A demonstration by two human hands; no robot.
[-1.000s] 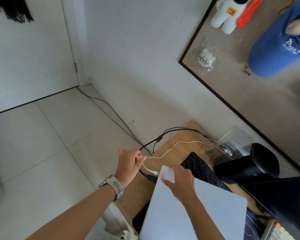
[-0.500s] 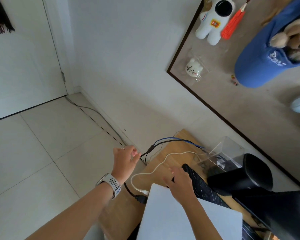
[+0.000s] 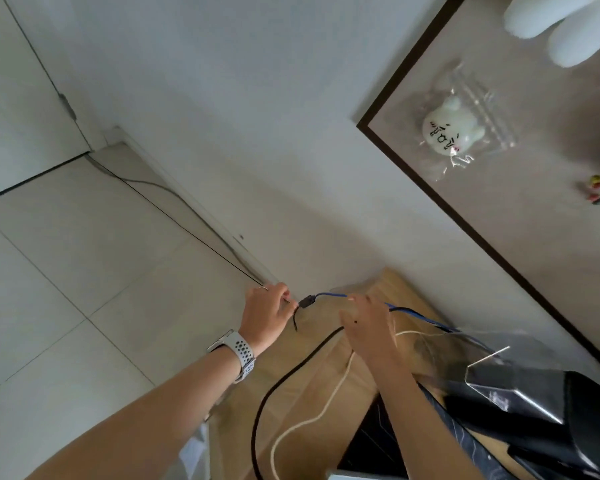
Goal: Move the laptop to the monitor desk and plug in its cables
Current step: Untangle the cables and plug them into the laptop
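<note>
1. Starting at the left: my left hand (image 3: 267, 315), with the watch (image 3: 237, 353) on its wrist, is out past the desk corner and pinched shut on the black connector end (image 3: 305, 302) of the blue cable (image 3: 329, 295). A short black tail hangs below my fingers.
2. Moving right, the blue cable runs from that connector across to my right hand (image 3: 368, 323), then on along the wooden desk (image 3: 329, 375) toward the wall.
3. My right hand hovers over the cables, fingers curled down. I cannot tell whether it is gripping the blue cable or the white cable (image 3: 326, 410) or just touching them; its back hides the fingertips.
4. A black cable (image 3: 278, 382) and the white cable both loop down the desk toward the bottom edge of view.
5. Only a pale sliver of the laptop (image 3: 347, 475) shows at the bottom edge, resting on the desk beside the dark desk mat (image 3: 371, 445). The black monitor stand (image 3: 551, 410) sits at the far right.
6. My judgement on progress: the move looks done, since the laptop lies on the monitor desk. Whether the black and white leads are seated is out of frame. The blue cable's connector is free in my hand, so at least 1 plug remains.
</note>
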